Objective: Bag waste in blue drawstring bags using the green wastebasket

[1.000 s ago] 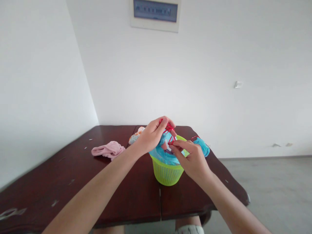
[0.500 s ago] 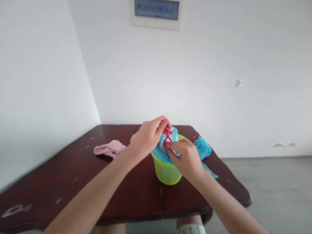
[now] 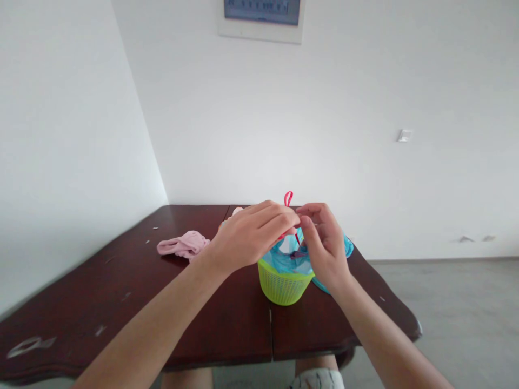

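A light green mesh basket [image 3: 284, 286] stands on the dark wooden table, lined with a blue plastic bag [image 3: 280, 260]. Above its rim, my left hand [image 3: 259, 229] is closed on a red drawstring [image 3: 288, 198], one loop of which sticks up over the fingers. My right hand [image 3: 325, 244] faces it with thumb and fingertips brought together in a pinch. Those fingertips meet the left ones at the string, though exactly what they grip is hidden. My hands cover part of the bag's top.
A crumpled pink cloth [image 3: 185, 246] lies left on the table [image 3: 227, 324]. Another blue bag [image 3: 347, 246] is partly hidden behind my right hand. Some pale item [image 3: 237, 210] shows behind my left hand. A white wall rises behind the table.
My right hand has risen and moved right, and my left hand has shifted slightly right and lower. The red string's tangle has become a raised loop and a strand.
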`<state>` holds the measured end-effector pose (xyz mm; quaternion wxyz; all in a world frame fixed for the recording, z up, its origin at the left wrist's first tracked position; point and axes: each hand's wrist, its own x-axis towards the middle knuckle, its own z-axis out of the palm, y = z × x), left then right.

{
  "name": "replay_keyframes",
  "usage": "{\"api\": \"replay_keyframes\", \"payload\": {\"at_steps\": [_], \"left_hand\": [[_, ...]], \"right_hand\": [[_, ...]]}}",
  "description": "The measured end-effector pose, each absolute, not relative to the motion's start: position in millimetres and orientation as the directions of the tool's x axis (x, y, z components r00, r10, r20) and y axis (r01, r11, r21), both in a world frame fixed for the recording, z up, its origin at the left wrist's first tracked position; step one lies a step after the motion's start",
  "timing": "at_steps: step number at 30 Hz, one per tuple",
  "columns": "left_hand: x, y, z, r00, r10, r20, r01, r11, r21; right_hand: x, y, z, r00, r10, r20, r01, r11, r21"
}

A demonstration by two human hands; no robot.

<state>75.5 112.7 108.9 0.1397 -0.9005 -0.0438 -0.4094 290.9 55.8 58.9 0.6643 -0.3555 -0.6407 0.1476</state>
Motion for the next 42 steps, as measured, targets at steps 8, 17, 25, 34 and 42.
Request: {"api": "replay_keyframes", "payload": {"at_steps": [8,17,25,34,42], "left_hand": [[85.4,125.2,94.5,0.572,-0.108,0.813,0.027,-0.988,-0.151],[95.3,124.3,76.2,0.612,0.009,0.791,-0.094,-0.992,0.084],[97.6,126.5,68.5,0.613,0.033,0.789,-0.119,-0.984,0.133],[94.4,121.4,56.9,0.608,-0.055,0.792,-0.101,-0.995,0.009],[84.1,93.3,-7.3,0.647,0.037,0.762,-0.138,-0.977,0.165]], "right_hand": [[303.6,59.7,70.0,-0.14,0.891,0.431,-0.124,0.416,-0.901],[303.0,66.2,63.3,-0.104,0.899,0.425,-0.294,0.38,-0.877],[308.5,68.2,64.2,-0.067,0.925,0.375,-0.271,0.345,-0.899],[346.4,102.6,51.8,0.106,0.959,0.262,-0.367,0.282,-0.886],[398.1,155.5,8.1,0.232,0.94,0.249,-0.029,0.262,-0.965]]}}
